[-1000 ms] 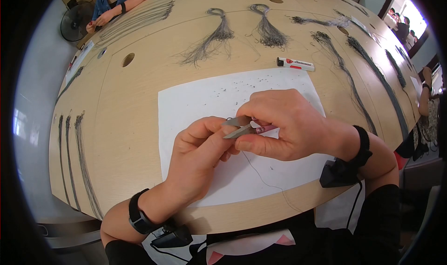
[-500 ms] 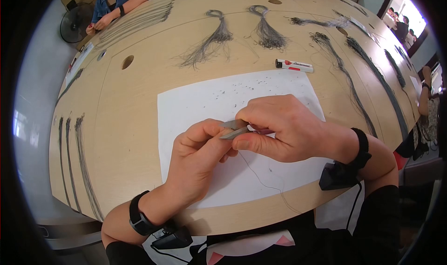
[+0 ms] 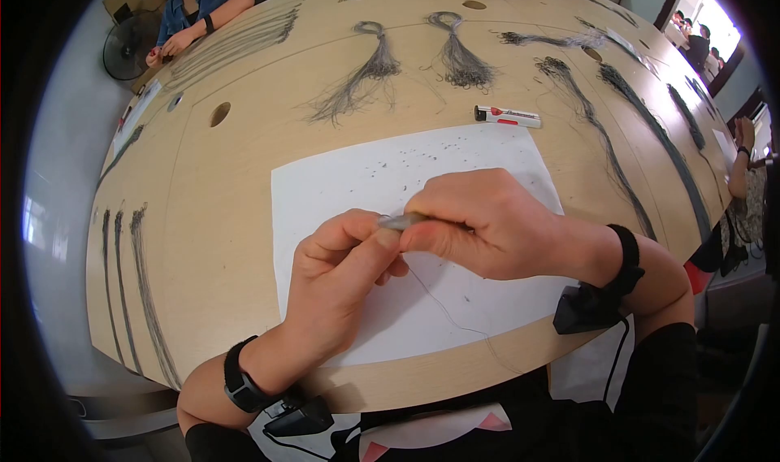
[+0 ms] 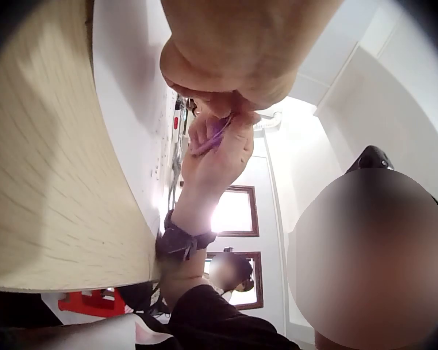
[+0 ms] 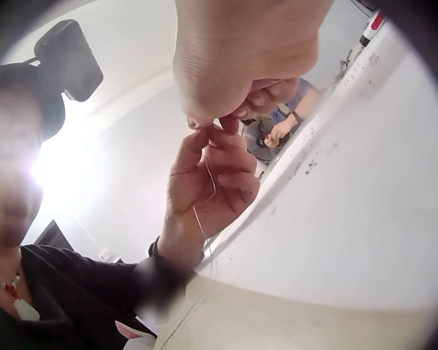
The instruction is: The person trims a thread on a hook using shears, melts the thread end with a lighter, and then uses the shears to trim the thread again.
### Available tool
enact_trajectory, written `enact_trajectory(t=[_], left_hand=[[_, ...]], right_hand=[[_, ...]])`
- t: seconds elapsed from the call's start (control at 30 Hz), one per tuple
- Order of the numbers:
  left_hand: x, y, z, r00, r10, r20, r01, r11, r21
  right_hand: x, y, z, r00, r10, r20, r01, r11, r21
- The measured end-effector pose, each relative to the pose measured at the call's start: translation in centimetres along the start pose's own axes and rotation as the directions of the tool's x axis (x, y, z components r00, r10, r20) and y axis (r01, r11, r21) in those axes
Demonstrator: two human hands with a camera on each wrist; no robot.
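In the head view the left hand [image 3: 335, 271] pinches a small thing between thumb and forefinger, mostly hidden by the fingertips. A thin thread [image 3: 445, 314] trails from beneath them over the paper. The right hand [image 3: 496, 228] grips a small cutting tool, its grey metal blades [image 3: 398, 221] together and lying against the left thumb and forefinger. Its purple handle [image 4: 219, 137] shows within the right hand's curled fingers in the left wrist view. From the right wrist view, the thread [image 5: 200, 222] runs down past the left palm [image 5: 212, 179].
White paper [image 3: 325, 182] with dark specks lies under the hands, a marker [image 3: 508, 117] beyond it. Bundles of dark looped strands [image 3: 463, 60] lie farther back, others [image 3: 146, 299] at the left. Another person [image 3: 199, 11] sits across the table [image 3: 219, 218].
The tool's blades, apart earlier, have come together at the left fingertips. Both hands have shifted slightly left in the head view, as have the paper and marker.
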State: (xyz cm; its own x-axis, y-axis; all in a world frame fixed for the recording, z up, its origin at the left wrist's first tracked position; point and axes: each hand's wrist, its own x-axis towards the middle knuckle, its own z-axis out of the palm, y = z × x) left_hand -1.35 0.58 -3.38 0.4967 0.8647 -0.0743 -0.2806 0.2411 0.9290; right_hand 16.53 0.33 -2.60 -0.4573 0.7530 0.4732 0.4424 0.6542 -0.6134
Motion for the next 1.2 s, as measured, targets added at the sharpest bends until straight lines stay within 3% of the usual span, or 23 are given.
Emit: enact_trajectory(t=[0.07, 0.1, 0.17, 0.3, 0.37, 0.5, 0.73, 0.9, 0.97, 1.2], left_hand=[[0.0, 0.1, 0.1, 1.000, 0.017, 0.006, -0.017, 1.000, -0.011], [0.0, 0.1, 0.2, 1.000, 0.003, -0.008, -0.003, 1.000, -0.010], [0.0, 0.1, 0.1, 1.000, -0.010, -0.023, 0.010, 1.000, -0.010], [-0.1, 0.0, 0.1, 0.999, 0.029, 0.027, -0.031, 0.996, 0.079], [-0.1, 0.1, 0.2, 0.998, 0.035, 0.047, -0.041, 0.993, 0.114], [-0.1, 0.0, 0.2, 1.000, 0.029, 0.008, -0.030, 0.999, 0.038], [0.0, 0.2, 0.2, 0.999, -0.023, -0.032, 0.019, 0.992, -0.126], [0.0, 0.1, 0.1, 0.999, -0.043, -0.014, 0.041, 0.990, -0.132], [0.0, 0.0, 0.1, 0.999, -0.051, -0.012, 0.049, 0.989, -0.139], [0.0, -0.3, -0.1, 0.999, -0.011, 0.050, 0.014, 0.998, -0.055]], right_hand=[[0.1, -0.3, -0.1, 0.991, 0.094, -0.095, -0.077, 0.981, 0.177], [0.2, -0.5, -0.2, 0.991, 0.094, -0.094, -0.076, 0.981, 0.178], [0.2, -0.9, -0.4, 0.973, 0.224, -0.059, -0.195, 0.929, 0.316], [0.1, -1.7, -0.9, 0.953, 0.300, 0.033, -0.298, 0.923, 0.245], [-0.2, -1.0, -0.3, 0.978, 0.205, -0.023, -0.192, 0.945, 0.265], [-0.1, -0.9, -0.4, 0.983, 0.180, -0.024, -0.169, 0.957, 0.237], [0.2, -0.2, -1.0, 0.993, 0.110, 0.032, -0.111, 0.993, 0.031], [0.1, -0.1, -0.7, 0.996, 0.077, 0.037, -0.077, 0.997, -0.012], [0.1, 0.2, -0.4, 1.000, -0.006, 0.006, 0.006, 1.000, -0.031], [0.1, -0.1, -0.4, 0.999, -0.002, 0.034, 0.003, 0.999, -0.038]])
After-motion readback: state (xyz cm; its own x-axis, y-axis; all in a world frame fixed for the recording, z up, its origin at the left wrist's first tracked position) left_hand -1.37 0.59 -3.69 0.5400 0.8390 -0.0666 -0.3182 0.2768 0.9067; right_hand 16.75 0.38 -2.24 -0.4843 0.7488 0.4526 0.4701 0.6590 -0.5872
